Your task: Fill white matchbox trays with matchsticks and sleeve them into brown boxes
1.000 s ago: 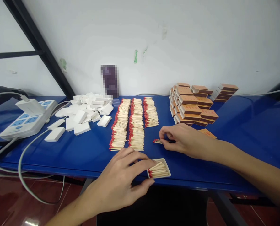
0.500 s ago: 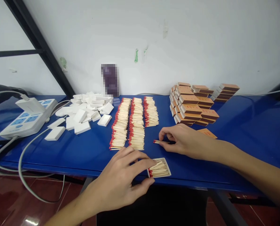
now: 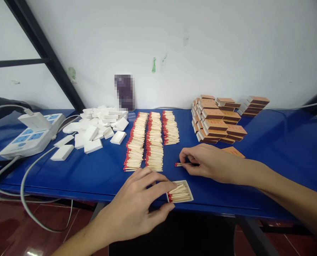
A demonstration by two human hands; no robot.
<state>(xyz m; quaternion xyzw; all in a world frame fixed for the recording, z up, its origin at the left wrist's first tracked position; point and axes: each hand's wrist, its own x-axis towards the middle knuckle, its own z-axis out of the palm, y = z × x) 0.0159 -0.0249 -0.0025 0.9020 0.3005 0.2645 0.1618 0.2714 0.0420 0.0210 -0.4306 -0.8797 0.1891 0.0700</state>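
Near the table's front edge, my left hand (image 3: 144,201) grips the left end of a white matchbox tray (image 3: 191,196) between thumb and fingers. Red-tipped matches (image 3: 181,193) lie inside it, heads to the left. My right hand (image 3: 201,160) pinches a few matches (image 3: 178,164) just above or on the table; their red heads stick out to the left, and the exact number is unclear. Beyond my hands, loose matches lie in three rows: a left row (image 3: 137,142), a middle row (image 3: 155,142) and a shorter right row (image 3: 170,128).
White matchbox trays (image 3: 93,133) are heaped at the left. Orange matchboxes (image 3: 214,124) stand stacked at the right, with a smaller stack (image 3: 255,105) behind. One flat orange matchbox (image 3: 233,152) lies behind my right wrist. A power strip (image 3: 33,137) with cables sits far left.
Both hands keep their grips. My right hand with its matches has shifted very slightly towards the front; the view itself has tilted a little.
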